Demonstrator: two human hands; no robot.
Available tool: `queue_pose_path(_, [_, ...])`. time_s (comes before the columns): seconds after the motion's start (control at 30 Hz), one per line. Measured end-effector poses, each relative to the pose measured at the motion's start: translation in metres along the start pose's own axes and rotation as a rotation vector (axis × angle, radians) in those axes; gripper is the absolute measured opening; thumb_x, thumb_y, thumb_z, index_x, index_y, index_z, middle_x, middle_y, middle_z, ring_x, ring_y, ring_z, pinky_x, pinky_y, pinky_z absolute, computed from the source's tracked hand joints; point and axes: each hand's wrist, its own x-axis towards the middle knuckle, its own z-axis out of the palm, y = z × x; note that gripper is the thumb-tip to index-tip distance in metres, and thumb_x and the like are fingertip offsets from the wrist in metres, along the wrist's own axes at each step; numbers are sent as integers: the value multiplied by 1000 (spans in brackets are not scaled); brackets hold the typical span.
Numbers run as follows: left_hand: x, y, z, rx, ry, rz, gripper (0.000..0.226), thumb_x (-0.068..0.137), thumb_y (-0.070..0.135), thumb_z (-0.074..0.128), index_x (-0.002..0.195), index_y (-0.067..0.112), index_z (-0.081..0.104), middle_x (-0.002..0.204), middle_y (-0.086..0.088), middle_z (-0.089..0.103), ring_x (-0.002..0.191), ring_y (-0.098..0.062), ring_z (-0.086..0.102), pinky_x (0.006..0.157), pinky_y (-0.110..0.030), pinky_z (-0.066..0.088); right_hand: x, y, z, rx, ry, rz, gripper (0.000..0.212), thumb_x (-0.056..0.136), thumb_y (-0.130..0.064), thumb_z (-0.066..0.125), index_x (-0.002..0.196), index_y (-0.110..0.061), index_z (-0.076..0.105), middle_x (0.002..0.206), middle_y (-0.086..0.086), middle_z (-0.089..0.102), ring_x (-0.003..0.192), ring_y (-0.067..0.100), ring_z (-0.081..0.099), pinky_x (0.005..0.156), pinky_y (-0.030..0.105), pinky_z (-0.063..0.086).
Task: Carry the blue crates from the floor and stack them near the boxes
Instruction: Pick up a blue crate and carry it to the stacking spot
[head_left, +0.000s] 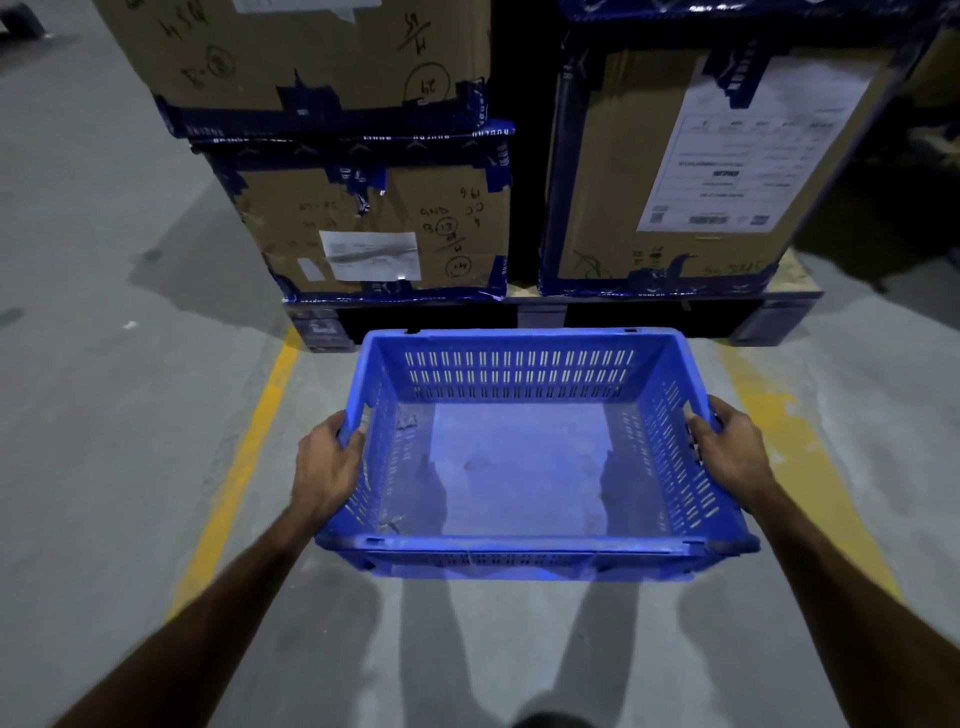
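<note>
An empty blue crate (524, 467) with slotted walls hangs level above the concrete floor in the middle of the head view. My left hand (324, 467) grips its left rim and my right hand (730, 447) grips its right rim, fingers curled over the edges. Just beyond the crate stand taped cardboard boxes (374, 228) stacked two high, with a larger box (691, 171) to their right, all on a pallet (561, 312).
Yellow floor lines run along the left (244, 467) and the right (800, 457) of the crate. Grey concrete floor (104, 364) stretches to the left of the boxes. Dark shadow lies at the far right behind the pallet.
</note>
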Motion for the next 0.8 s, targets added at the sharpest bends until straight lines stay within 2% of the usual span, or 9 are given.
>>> queue_pose_path(0.13, [-4,10,-2,29,13,70,27,100,17,53,126,15,58,101,-2,66,86,-26,64,72,-38,45,3,5,2,-163,51,-82,24,103,-34,50,121,-19,57,105,11,69,80,32,68,69,44,57])
queue_pose_path(0.27, [-1,4,-1,135,-36,126,40,103,28,51,142,23,44,107,-14,61,95,-34,59,75,-39,41,8,11,7,-250,61,-92,24,101,-45,45,115,-26,49,104,13,67,80,34,67,69,51,58])
queue_pose_path(0.43, [-2,5,0,158,-52,110,41,104,35,48,143,24,42,108,-12,57,95,-30,55,76,-40,39,8,12,9,-256,62,-104,18,101,-41,50,110,-26,46,101,11,65,75,29,67,67,51,59])
queue_pose_path(0.5, [-1,3,-2,176,-85,80,44,103,46,46,143,27,39,114,-12,57,102,-32,57,79,-43,43,7,11,6,-255,29,-81,26,100,-48,47,113,-26,44,104,13,65,78,31,67,69,52,59])
queue_pose_path(0.57, [-3,7,-9,237,-112,60,55,101,57,44,146,26,35,128,-15,55,113,-34,55,86,-49,48,5,8,-1,-300,-24,-23,43,98,-59,39,125,-26,42,117,17,62,92,37,67,79,56,57])
queue_pose_path(0.67, [-14,31,-30,351,-126,47,71,100,59,43,154,16,29,152,-19,42,132,-41,45,102,-56,44,-7,-1,-21,-428,-83,70,67,100,-63,38,150,-20,30,146,19,46,126,43,52,97,58,48])
queue_pose_path(0.73, [-23,50,-51,397,-146,72,76,98,59,43,156,13,29,155,-18,39,135,-42,42,104,-57,43,-21,-17,-39,-457,-108,79,73,99,-61,41,156,-16,26,154,18,41,134,42,46,101,58,44])
queue_pose_path(0.8, [-38,71,-73,423,-183,116,76,96,59,41,156,13,32,151,-18,41,132,-42,45,100,-57,46,-39,-37,-59,-436,-147,52,79,98,-61,40,158,-12,26,156,20,39,138,41,44,104,57,41])
